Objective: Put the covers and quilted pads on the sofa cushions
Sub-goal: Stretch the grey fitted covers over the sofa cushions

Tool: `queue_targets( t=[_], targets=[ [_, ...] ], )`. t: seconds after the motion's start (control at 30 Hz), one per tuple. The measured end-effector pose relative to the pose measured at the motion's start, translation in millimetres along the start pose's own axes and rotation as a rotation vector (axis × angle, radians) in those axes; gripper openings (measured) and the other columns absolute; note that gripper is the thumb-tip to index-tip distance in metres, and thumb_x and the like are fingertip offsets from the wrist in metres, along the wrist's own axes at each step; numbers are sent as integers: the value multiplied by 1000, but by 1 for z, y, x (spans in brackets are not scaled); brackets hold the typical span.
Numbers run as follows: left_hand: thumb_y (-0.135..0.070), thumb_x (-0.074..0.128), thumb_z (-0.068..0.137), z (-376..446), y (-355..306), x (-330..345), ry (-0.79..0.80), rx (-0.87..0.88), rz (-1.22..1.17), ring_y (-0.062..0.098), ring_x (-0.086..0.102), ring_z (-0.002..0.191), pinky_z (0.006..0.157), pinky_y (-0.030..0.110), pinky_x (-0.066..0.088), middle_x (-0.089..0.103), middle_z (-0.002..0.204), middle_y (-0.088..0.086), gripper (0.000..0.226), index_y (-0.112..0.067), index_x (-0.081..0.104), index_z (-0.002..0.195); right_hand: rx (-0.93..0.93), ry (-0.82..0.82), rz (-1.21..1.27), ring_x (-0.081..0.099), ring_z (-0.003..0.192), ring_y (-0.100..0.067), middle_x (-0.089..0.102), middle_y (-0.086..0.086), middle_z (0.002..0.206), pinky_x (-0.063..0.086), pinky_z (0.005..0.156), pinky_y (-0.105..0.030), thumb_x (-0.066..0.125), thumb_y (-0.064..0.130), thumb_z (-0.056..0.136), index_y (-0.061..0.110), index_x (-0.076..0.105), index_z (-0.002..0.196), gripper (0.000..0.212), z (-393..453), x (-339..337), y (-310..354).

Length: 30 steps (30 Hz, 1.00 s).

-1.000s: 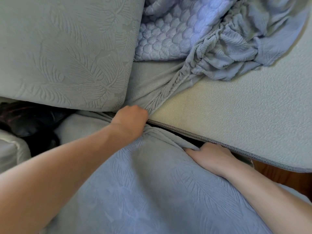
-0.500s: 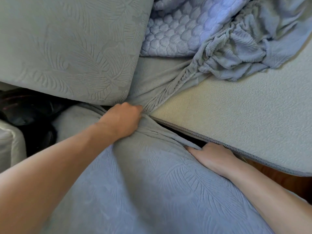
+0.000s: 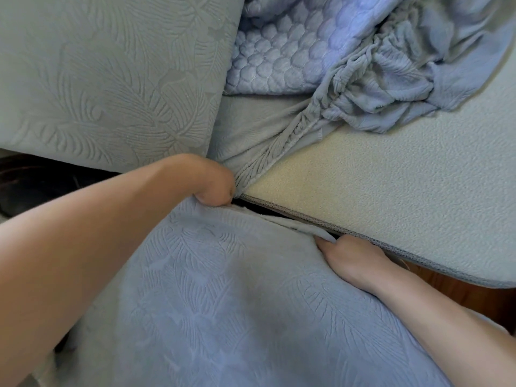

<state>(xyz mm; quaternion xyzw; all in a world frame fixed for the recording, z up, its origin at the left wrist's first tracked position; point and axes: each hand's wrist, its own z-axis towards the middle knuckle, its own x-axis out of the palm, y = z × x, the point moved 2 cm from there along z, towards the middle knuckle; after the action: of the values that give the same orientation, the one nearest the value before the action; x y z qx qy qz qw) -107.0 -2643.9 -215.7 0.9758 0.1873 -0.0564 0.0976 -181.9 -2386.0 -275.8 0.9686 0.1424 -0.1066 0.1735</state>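
Both hands are gripping the leaf-embossed cover [image 3: 237,303] at its far edge: left hand [image 3: 215,182] fisted at the gathered corner, right hand [image 3: 351,258] pinching the hem. That edge is running lower-right beside the bare cushion [image 3: 405,185].

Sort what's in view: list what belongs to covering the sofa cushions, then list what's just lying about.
Part of the job:
- leaf-embossed cover, gripped at its edge by the left hand and right hand
- bare cushion
- quilted pad
- bunched elastic cover
- already covered cushion

Lying about:
- dark object at left, unclear what
- wooden floor
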Motion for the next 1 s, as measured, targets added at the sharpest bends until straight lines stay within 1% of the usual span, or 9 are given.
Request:
queue_targets(
  t=[0.1, 0.17, 0.27, 0.37, 0.43, 0.6, 0.73, 0.83, 1.0],
  targets=[
    [-18, 48, 100, 2, -3, 7, -392, -64, -138, 21, 53, 74, 68, 36, 47, 57, 86, 7, 14, -9, 56, 92, -10, -2, -2, 59, 112, -29, 64, -11, 127, 43, 85, -32, 28, 64, 100, 15, 65, 122, 65, 0, 0, 0],
    [-14, 46, 100, -2, -14, 28, -558, -79, -257, 31, 59, 84, 70, 34, 41, 59, 95, 13, 3, -13, 46, 97, -17, -4, -9, 58, 113, -29, 63, -10, 128, 41, 82, -32, 30, 64, 100, 16, 64, 123, 64, -1, -1, 1],
    [-27, 42, 104, -6, -17, 53, -274, 61, -419, 29, 58, 103, 80, 34, 42, 62, 117, 11, 19, -18, 47, 120, -22, 9, -40, 59, 112, -28, 63, -9, 127, 41, 82, -32, 33, 65, 99, 16, 64, 121, 61, -1, 0, 2],
    [-43, 37, 103, -3, -4, 44, -50, 58, -379, 21, 50, 126, 102, 30, 36, 54, 141, -3, 39, -30, 53, 136, -7, 26, -58, 59, 111, -28, 64, -9, 128, 40, 80, -31, 35, 68, 97, 16, 64, 121, 64, -2, -1, 3],
    [-47, 40, 99, 11, -9, 40, -5, 12, -413, 18, 52, 124, 103, 29, 36, 53, 137, -11, 43, -28, 58, 134, -7, 35, -71, 59, 109, -27, 64, -9, 128, 39, 79, -31, 35, 70, 96, 16, 64, 122, 67, 0, 0, 4],
    [-45, 44, 97, 54, -33, 45, 144, -48, -464, 26, 52, 125, 110, 44, 41, 45, 151, 5, 60, -22, 41, 152, 25, 77, -59, 61, 100, -24, 67, -6, 115, 45, 79, -30, 32, 73, 95, 20, 64, 106, 63, 9, 5, -1],
    [-42, 39, 101, 45, -36, 43, 136, -63, -443, 24, 49, 128, 104, 35, 38, 44, 152, 5, 53, -20, 44, 149, 20, 72, -74, 59, 94, -23, 62, -3, 101, 44, 75, -30, 34, 73, 93, 20, 65, 107, 62, 7, 2, -2],
    [-45, 36, 102, 33, -24, 42, 171, -91, -381, 24, 48, 131, 99, 32, 34, 43, 153, 7, 54, -20, 46, 148, -31, 124, -92, 60, 90, -22, 66, -7, 105, 42, 69, -31, 28, 75, 83, 22, 68, 113, 73, 4, 4, -2],
    [-52, 39, 95, 28, -13, 42, 149, -133, -349, 24, 49, 129, 107, 38, 37, 46, 151, 6, 58, -23, 50, 145, -18, 234, -24, 63, 106, -21, 65, -6, 125, 47, 82, -25, 42, 33, 102, 12, 67, 119, 36, 15, -2, 0]
  ],
)
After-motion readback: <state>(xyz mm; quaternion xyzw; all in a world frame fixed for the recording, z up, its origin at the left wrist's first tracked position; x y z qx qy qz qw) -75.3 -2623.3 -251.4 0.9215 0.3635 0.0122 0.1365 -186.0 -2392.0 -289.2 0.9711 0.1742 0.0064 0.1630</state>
